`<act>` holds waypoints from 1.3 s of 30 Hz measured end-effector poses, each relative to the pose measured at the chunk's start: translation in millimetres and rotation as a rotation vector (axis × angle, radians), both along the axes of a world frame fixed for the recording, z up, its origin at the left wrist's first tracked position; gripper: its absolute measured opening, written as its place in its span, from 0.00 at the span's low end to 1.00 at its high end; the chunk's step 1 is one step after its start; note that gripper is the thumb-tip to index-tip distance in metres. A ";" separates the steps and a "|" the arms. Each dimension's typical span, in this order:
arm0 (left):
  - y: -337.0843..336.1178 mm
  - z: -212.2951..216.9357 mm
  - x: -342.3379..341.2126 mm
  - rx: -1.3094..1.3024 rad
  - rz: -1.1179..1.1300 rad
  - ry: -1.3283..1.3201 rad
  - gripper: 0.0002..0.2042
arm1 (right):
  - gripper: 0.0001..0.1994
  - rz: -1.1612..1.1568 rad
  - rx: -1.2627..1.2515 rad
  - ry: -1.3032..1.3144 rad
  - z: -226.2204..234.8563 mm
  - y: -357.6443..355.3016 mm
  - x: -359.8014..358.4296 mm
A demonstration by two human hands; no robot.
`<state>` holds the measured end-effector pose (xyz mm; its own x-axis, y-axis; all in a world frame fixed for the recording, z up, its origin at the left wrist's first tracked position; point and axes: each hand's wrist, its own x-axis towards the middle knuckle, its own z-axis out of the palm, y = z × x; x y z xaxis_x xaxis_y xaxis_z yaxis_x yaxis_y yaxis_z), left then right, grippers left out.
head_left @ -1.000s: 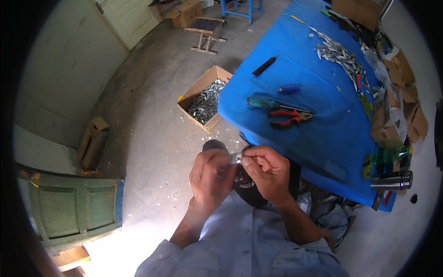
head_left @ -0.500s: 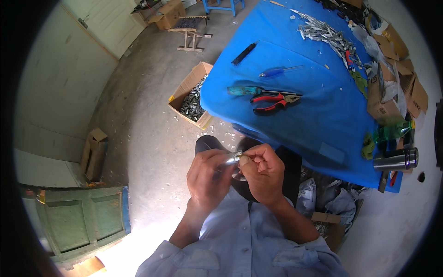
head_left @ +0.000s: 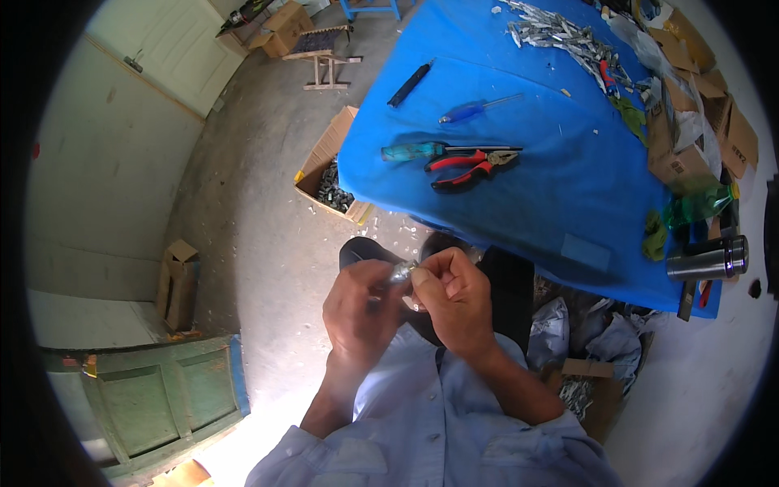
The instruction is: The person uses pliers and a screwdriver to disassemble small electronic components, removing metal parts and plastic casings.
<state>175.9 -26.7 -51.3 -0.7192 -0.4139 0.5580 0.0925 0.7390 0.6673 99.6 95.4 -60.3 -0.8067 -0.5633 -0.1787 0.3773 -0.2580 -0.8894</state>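
Above my lap, my left hand (head_left: 355,310) is closed around a small shiny metal piece (head_left: 401,273), rounded and silvery; its exact kind is too small and blurred to make out. At the end of that piece, my right hand (head_left: 456,302) has thumb and forefinger pinched together, so both hands meet on it. A small brassy spot shows between the fingertips. Nearest on the blue-covered table (head_left: 519,211) lie red-and-black pliers (head_left: 460,174) beside a teal-handled screwdriver (head_left: 412,152). Behind them are a blue-handled screwdriver (head_left: 462,113) and a slim black tool (head_left: 411,84).
A pile of silvery metal strips (head_left: 560,36) covers the table's far end. On its right stand cardboard boxes (head_left: 680,162), a green bottle (head_left: 699,206) and a steel flask (head_left: 707,259). An open carton (head_left: 315,183) of small metal parts sits on the floor, left of the table.
The view has shifted slightly, so the table sits a little further left. Both hands stay together on the metal piece, whose angle has changed slightly; the left hand is blurred by motion.
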 end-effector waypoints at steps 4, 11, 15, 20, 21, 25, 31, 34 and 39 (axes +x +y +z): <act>4.7 7.1 1.2 0.333 -0.036 -0.086 0.13 | 0.07 -0.011 -0.052 0.047 -9.8 10.2 -5.3; 13.7 3.0 1.5 0.505 -0.078 -0.136 0.13 | 0.13 0.078 -0.117 0.107 -12.0 20.0 -8.5; 15.4 -1.0 4.6 0.516 -0.107 -0.188 0.15 | 0.11 0.067 -0.123 0.141 -10.1 23.5 -12.1; 18.9 -0.2 5.7 0.544 -0.124 -0.222 0.10 | 0.10 0.010 -0.189 0.180 -18.2 24.3 -10.4; 19.4 0.1 6.4 0.552 -0.130 -0.230 0.10 | 0.10 0.012 -0.201 0.190 -18.2 24.6 -10.3; 23.1 -0.4 5.0 0.575 -0.139 -0.239 0.10 | 0.09 0.024 -0.242 0.158 -17.0 27.4 -10.1; 28.0 3.2 2.4 0.564 -0.094 -0.262 0.10 | 0.09 0.054 -0.247 0.034 -21.8 29.6 -8.6; 28.1 5.1 2.5 0.560 -0.096 -0.273 0.10 | 0.09 0.056 -0.248 0.030 -24.5 29.0 -9.2; 27.4 6.6 2.2 0.547 -0.096 -0.291 0.11 | 0.10 0.050 -0.288 0.062 -30.6 28.8 -8.7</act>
